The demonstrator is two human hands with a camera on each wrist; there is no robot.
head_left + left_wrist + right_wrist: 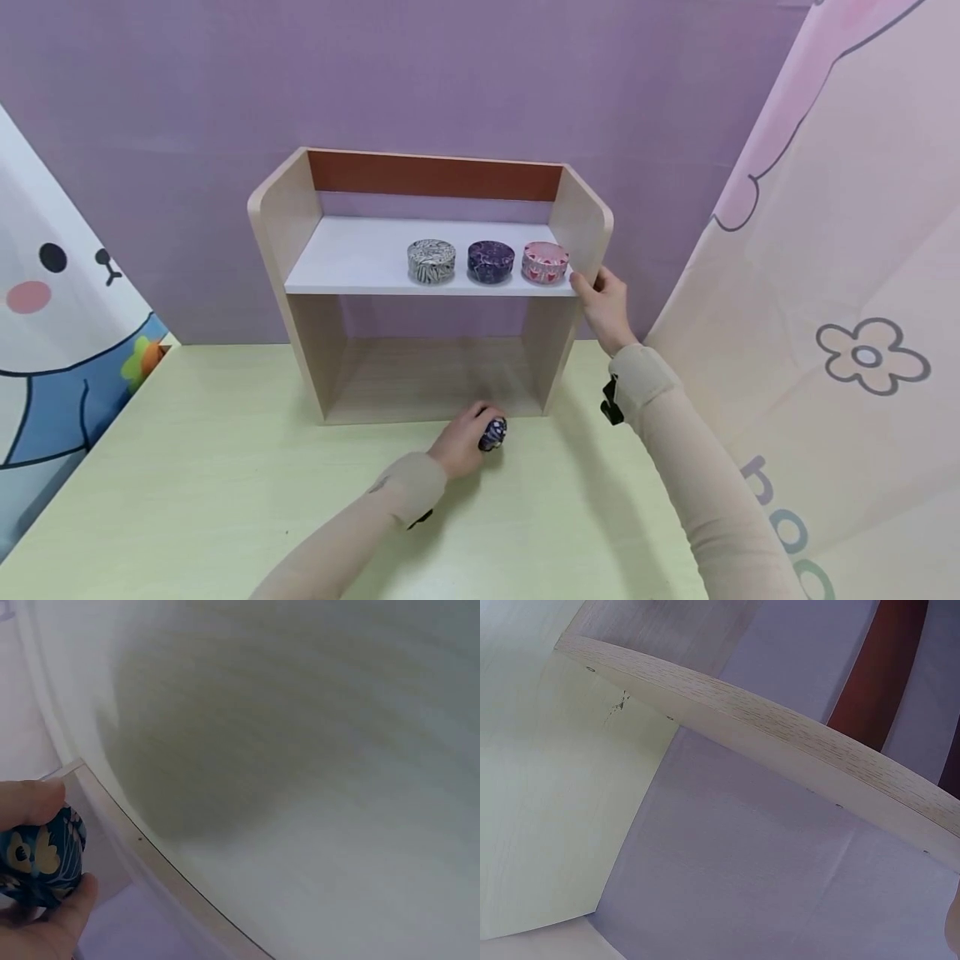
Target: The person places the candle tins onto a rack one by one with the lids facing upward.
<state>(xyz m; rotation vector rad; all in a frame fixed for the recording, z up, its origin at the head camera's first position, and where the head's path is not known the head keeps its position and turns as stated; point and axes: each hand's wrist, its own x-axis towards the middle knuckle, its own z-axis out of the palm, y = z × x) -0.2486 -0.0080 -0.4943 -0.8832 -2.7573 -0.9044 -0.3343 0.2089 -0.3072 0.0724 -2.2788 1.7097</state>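
Note:
My left hand (459,442) holds a small dark blue patterned tin (492,434) low, by the front edge of the wooden shelf unit (300,196). In the left wrist view the tin (46,859) shows pale flower shapes and is pinched between thumb and fingers. My right hand (607,310) grips the front edge of the unit's right side panel at the height of the white upper shelf (360,250). On that shelf stand a black-and-white tin (431,262), a dark purple tin (491,262) and a pink tin (545,262) in a row. The right wrist view shows mostly the side panel (727,701).
The unit stands on a pale yellow-green table (195,467) near a purple backdrop (450,75). Its lower compartment (420,375) opens toward me. Printed cloths hang at the left (67,325) and right (810,275).

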